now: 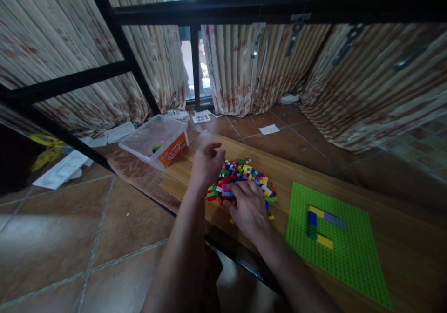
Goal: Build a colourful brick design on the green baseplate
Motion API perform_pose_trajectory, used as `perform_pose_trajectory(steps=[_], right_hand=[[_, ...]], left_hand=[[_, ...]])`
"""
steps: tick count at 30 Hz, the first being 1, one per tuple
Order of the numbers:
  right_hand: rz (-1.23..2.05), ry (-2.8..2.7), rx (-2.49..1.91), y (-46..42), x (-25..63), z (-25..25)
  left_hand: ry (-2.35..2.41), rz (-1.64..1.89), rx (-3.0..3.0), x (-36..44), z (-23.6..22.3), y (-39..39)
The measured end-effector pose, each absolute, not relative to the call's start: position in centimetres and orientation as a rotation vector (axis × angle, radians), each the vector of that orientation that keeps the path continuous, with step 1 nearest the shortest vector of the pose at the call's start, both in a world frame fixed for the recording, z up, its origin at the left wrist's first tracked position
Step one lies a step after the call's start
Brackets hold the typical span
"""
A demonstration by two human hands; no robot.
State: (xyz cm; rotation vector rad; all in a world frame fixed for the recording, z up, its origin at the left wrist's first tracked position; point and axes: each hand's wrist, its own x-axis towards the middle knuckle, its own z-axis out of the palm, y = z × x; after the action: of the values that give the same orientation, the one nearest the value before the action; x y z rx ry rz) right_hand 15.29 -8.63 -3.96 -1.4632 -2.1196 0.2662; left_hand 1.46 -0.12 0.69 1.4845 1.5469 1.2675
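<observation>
Head view: a heap of small coloured bricks [240, 167] lies on the wooden bench [176, 177], near its middle, with both hands at it. The left hand [208, 161] is raised at the heap's left side, fingers loosely curled, thumb and forefinger a little apart; nothing can be seen between them. The right hand [248, 206] is palm down over the near part of the heap, its fingers bent and its thumb spread to the left among the bricks; whether it has hold of one cannot be told.

To the right of the heap, apart from it, a green baseplate [349, 261] lies flat on the bench. On it a few bricks form a bracket open to the right: a yellow brick [316, 211] and a lavender brick [334, 220] along the far side, a blue brick [312, 218] and a dark green brick [312, 232] down the left, and another yellow brick [324, 241] at the near end. At the left end of the bench stands a clear plastic box [150, 133] with an orange label [172, 150] and a few green pieces [157, 148] inside.
</observation>
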Motion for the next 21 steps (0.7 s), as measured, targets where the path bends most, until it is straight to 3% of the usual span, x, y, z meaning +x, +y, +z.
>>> perform_pose_trajectory(steps=[21], right_hand=[[0.252,-2.042,-1.516,-7.7,22.6,-4.7]], left_hand=[[1.605,1.276,1.428,0.6,1.5,-0.2]])
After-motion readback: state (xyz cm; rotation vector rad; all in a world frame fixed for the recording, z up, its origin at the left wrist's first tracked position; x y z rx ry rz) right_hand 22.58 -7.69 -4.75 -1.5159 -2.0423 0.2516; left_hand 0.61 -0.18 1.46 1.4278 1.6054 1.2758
